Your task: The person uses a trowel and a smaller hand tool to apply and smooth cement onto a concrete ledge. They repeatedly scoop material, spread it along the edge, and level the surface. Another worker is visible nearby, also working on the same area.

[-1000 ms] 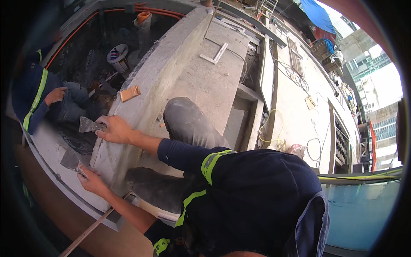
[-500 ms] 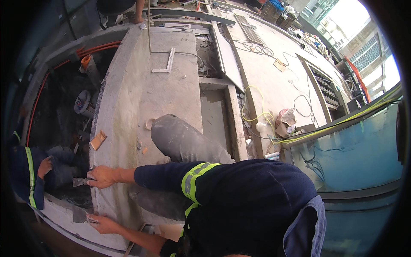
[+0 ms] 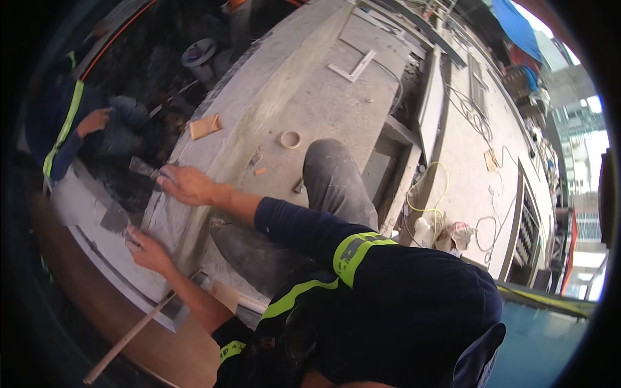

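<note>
My right hand (image 3: 186, 185) is closed around the handle of a narrow putty knife (image 3: 141, 167) above the concrete ledge (image 3: 226, 139); its dirty blade points out over the dark recess. Lower in the view, my left hand (image 3: 150, 251) grips a putty knife with a wider, square blade (image 3: 115, 218). That blade hangs off the ledge's outer side, near a pale sill (image 3: 123, 252). The two blades are apart. A folded tan paper piece (image 3: 206, 126) lies on the ledge beyond my right hand.
A person in a dark reflective-striped top (image 3: 61, 126) sits in the recess at left, near a white bucket (image 3: 198, 53). On the floor are a tape roll (image 3: 290, 139) and a white L-shaped frame piece (image 3: 352, 66). A wooden stick (image 3: 129, 336) slants below my left arm.
The view has turned, so the ledge now slants up to the right. Both hands still hold their putty knives. The tape roll beside my knee shows more fully.
</note>
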The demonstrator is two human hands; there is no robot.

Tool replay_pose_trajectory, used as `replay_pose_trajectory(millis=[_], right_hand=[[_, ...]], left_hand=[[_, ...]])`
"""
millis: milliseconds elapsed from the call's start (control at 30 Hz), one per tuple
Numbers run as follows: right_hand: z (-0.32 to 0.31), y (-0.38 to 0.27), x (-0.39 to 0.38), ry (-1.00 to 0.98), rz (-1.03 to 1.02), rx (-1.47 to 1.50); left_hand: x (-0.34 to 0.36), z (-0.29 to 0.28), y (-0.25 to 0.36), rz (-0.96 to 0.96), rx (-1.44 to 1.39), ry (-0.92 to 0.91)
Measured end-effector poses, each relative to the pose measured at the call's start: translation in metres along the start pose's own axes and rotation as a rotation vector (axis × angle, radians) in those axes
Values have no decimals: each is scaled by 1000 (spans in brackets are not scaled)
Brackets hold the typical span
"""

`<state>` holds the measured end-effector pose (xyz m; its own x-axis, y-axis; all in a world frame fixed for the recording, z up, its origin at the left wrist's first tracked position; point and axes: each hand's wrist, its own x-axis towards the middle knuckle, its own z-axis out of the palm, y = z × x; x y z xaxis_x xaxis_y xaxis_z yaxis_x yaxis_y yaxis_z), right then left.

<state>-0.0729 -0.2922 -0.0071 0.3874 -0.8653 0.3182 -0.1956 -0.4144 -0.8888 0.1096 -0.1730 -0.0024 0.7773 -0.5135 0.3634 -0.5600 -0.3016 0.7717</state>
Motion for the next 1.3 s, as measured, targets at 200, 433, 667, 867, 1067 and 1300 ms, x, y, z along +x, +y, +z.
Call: replay_pose_trajectory(millis=[200,433,667,867,1067,1300], right_hand=[[-5,7,5,-143,-28,35],[-3,4,8,-98,-184,18],[-44,-5,23,-211,72,160],[-93,-50,-5,-522,-411,-524],[-63,-93,-22,-844,-455,-989],[-46,-116,-15,-824,-479,-1058]], left_hand=[[7,0,-13,-94,24,46],[8,-2,-5,-113,-125,55],[-92,-9,51,-326,-592,-154],[-153,26,85,-813,-746,-244],[-137,39,81,-917,-945,-184],[-133,30,72,-923,-950,-231]])
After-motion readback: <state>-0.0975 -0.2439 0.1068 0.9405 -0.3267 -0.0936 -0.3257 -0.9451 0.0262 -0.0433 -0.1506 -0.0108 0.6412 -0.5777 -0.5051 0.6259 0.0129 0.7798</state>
